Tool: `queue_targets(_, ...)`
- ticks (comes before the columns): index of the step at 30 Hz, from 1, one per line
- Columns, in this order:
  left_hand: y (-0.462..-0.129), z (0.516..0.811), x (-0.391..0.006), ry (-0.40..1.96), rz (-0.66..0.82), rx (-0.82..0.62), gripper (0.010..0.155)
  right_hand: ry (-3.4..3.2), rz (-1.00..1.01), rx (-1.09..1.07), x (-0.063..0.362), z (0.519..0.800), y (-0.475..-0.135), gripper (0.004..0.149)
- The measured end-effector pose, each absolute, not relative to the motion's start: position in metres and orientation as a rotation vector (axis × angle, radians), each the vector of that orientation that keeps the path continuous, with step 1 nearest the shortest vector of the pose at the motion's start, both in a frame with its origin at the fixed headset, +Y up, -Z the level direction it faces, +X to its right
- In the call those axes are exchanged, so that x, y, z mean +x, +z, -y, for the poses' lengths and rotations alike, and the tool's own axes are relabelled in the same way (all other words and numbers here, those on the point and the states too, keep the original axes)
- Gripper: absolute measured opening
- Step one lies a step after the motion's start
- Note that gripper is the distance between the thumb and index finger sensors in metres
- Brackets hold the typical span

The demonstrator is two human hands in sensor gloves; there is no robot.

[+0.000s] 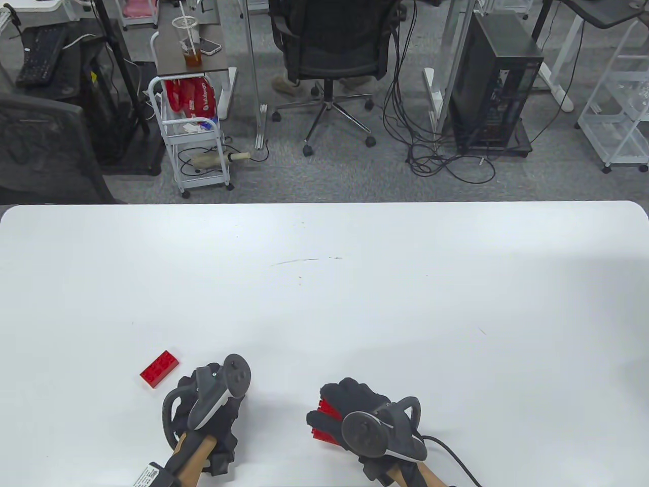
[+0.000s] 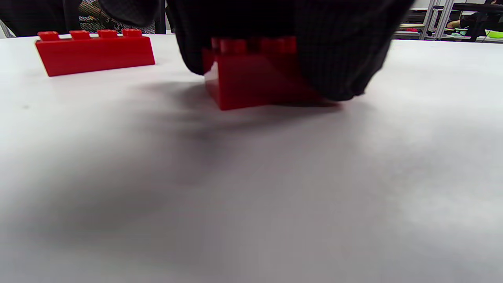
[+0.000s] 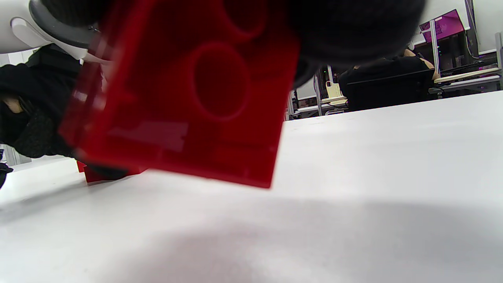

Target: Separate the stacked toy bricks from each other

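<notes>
A loose red brick (image 1: 159, 369) lies flat on the white table (image 1: 324, 284), just left of my left hand (image 1: 195, 380); it also shows in the left wrist view (image 2: 94, 53). My left hand's fingers (image 2: 338, 59) close over a second red brick (image 2: 255, 82) that rests on the table; the hand hides this brick in the table view. My right hand (image 1: 329, 413) grips a red brick piece (image 1: 324, 421) tilted just above the table, its hollow underside facing the right wrist view (image 3: 188, 98). I cannot tell whether that piece is one brick or a stack.
Both hands work near the table's front edge, about a hand's width apart. A cable (image 1: 451, 454) trails from my right wrist. Beyond the far edge stand an office chair (image 1: 329, 50), a cart (image 1: 195, 137) and a computer tower (image 1: 494, 86).
</notes>
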State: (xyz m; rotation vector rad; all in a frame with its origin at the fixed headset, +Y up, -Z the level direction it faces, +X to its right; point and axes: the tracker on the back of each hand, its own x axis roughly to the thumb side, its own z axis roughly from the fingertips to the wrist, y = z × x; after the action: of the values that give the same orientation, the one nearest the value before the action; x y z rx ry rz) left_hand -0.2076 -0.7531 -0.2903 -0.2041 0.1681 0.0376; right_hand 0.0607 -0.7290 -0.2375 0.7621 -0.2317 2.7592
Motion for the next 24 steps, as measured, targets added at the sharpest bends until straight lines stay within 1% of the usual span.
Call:
queue_targets(5,-0.289,0.752,-0.207,0.037,-0.171,-0.215,0.070,2.753,0.237,0.762,0.061,0.729,-0.237,0.064)
queue_targets(8,-0.289,0.751,-0.207,0.054,-0.161,-0.211,0.075,2.750,0.240,0.762,0.061,0.729,-0.238,0.064)
queue_targets(14,-0.280,0.734,-0.209,0.134,-0.133,-0.114,0.077,2.721,0.270,0.761,0.063,0.728,-0.238,0.064)
queue_targets(20,-0.267,0.722,-0.201,0.206,-0.025,-0.025,0.077,2.704,0.307,0.759,0.064,0.728,-0.238,0.064)
queue_targets(22,-0.263,0.719,-0.196,0.232,0.049,-0.016,0.078,2.699,0.310,0.759,0.065,0.728,-0.238,0.065)
queue_targets(24,-0.261,0.719,-0.191,0.301,0.163,-0.039,0.080,2.691,0.315,0.762,0.065,0.728,-0.238,0.065)
